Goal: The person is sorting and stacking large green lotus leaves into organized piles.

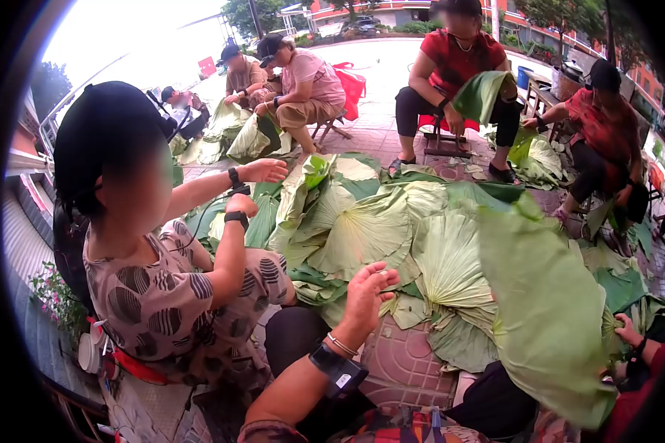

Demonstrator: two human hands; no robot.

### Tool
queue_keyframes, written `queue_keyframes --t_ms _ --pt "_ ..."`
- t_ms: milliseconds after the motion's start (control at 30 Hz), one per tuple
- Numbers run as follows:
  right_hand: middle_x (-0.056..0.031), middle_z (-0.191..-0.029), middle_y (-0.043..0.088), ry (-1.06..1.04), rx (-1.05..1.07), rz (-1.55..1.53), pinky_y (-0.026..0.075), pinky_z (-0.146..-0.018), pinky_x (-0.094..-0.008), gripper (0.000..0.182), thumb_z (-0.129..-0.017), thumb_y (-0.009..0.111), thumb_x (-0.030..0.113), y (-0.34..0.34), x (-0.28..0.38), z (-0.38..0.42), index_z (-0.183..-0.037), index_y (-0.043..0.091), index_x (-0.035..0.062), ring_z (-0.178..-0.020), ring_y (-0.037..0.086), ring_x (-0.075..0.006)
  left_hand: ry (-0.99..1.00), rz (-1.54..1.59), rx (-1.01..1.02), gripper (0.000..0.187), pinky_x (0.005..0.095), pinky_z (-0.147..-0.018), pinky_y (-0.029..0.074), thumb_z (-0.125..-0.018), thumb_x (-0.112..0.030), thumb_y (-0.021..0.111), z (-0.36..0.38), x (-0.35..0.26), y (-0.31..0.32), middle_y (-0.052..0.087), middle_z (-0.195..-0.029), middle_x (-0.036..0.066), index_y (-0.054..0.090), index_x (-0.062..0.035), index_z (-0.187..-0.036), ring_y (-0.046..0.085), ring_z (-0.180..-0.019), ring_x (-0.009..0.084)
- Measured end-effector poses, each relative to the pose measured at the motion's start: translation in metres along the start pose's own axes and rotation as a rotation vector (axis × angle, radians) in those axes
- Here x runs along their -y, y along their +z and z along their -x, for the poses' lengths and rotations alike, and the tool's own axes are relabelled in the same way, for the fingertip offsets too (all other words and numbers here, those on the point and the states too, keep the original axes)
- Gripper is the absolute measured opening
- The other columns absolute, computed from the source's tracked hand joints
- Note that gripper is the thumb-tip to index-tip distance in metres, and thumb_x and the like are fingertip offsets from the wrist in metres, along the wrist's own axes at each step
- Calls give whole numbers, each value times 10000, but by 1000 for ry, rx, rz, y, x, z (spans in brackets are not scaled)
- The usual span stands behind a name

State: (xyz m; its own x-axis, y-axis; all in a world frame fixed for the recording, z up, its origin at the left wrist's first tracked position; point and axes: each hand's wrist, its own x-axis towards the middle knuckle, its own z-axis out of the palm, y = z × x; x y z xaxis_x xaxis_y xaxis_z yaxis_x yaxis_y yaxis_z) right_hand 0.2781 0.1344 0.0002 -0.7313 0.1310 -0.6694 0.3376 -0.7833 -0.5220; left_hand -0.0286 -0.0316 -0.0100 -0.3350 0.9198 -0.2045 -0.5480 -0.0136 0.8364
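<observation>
My left hand (367, 297) is raised at the centre, palm turned to the right, fingers apart and loosely curled, holding nothing. A bracelet and a dark wrist device are on that arm. A large green leaf (539, 303) stands out in front on the right, its lower edge blurred. My right hand does not show; patterned cloth is partly visible below the leaf, and the leaf may hide the hand. Beyond my left hand lies a spread pile of big pale-green leaves (369, 225), overlapping on the paving.
A person (151, 295) in a dotted shirt sits close at left, both hands raised over the pile. At lower right a co-worker's hand (628, 331) touches leaves. Other seated people handle leaves farther back, one in red (462, 66). Reddish paving (403, 362) shows below the pile.
</observation>
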Motion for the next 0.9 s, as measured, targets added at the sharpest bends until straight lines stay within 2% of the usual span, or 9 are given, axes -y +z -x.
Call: queue_keyframes --t_ms 133,167,367,500,567,600,667,800,900 --pt "-34 -847 622 -1137 -316 382 474 -618 -214 343 -824 625 220 89 -26 -9 -1058 545 -18 -689 566 -62 70 123 127 265 329 -763 479 -865 -142 503 -5 13 -2 598 -990 69 497 -39 -1109 584 -871 166" --pt "-41 -881 624 -947 -293 353 483 -647 -223 332 -833 612 226 102 -18 1 -1034 558 -31 -696 569 -65 -21 236 155 253 340 -771 477 -867 -146 506 -2 11 2 595 -1000 63 516 -55 -1103 581 -887 172" --pt "7 -836 608 -1077 -363 275 438 -616 -206 299 -859 578 233 101 -11 -9 -990 576 -36 -690 517 -43 -179 -396 280 293 330 -695 482 -834 -164 567 -1 27 3 603 -1003 48 534 -43 -1098 578 -862 144" --pt "-30 -696 588 -1241 -681 715 401 -546 -248 199 -853 572 167 101 -14 -12 -932 576 -16 -590 458 -67 -187 -472 370 290 346 -731 484 -833 -143 562 6 29 0 589 -1059 69 534 -42 -1103 575 -894 175" --pt "-64 -640 574 -1252 -785 873 389 -531 -266 159 -846 570 139 104 -16 -13 -910 573 -7 -553 446 -93 595 -689 589 301 376 -785 472 -830 -156 574 6 47 -26 575 -1093 84 530 -44 -1106 565 -939 215" --pt "-104 -619 544 -1257 -816 913 390 -525 -279 133 -834 569 117 103 -18 -16 -897 570 1 -532 456 -140 635 -684 612 305 381 -790 470 -829 -163 576 9 49 -27 573 -1095 85 529 -46 -1108 563 -944 219" --pt "-177 -617 500 -1280 -833 952 395 -515 -314 105 -808 573 92 107 -21 -19 -872 559 11 -515 475 -280 371 -453 632 314 391 -801 465 -829 -176 578 14 49 -26 570 -1101 87 527 -50 -1112 559 -955 228" --pt "-179 -652 538 -1179 -795 987 419 -550 -330 148 -803 589 125 104 -29 -27 -890 560 9 -571 539 -294 -292 404 504 331 410 -823 457 -828 -201 584 22 34 -7 564 -1112 90 524 -57 -1120 552 -977 245" --pt "-175 -708 577 -1166 -655 893 440 -601 -324 224 -793 619 185 109 -34 -30 -912 566 3 -627 572 -268 -395 87 581 383 415 -792 474 -871 -310 513 -1 56 -7 554 -1122 88 480 -78 -1173 560 -969 248"
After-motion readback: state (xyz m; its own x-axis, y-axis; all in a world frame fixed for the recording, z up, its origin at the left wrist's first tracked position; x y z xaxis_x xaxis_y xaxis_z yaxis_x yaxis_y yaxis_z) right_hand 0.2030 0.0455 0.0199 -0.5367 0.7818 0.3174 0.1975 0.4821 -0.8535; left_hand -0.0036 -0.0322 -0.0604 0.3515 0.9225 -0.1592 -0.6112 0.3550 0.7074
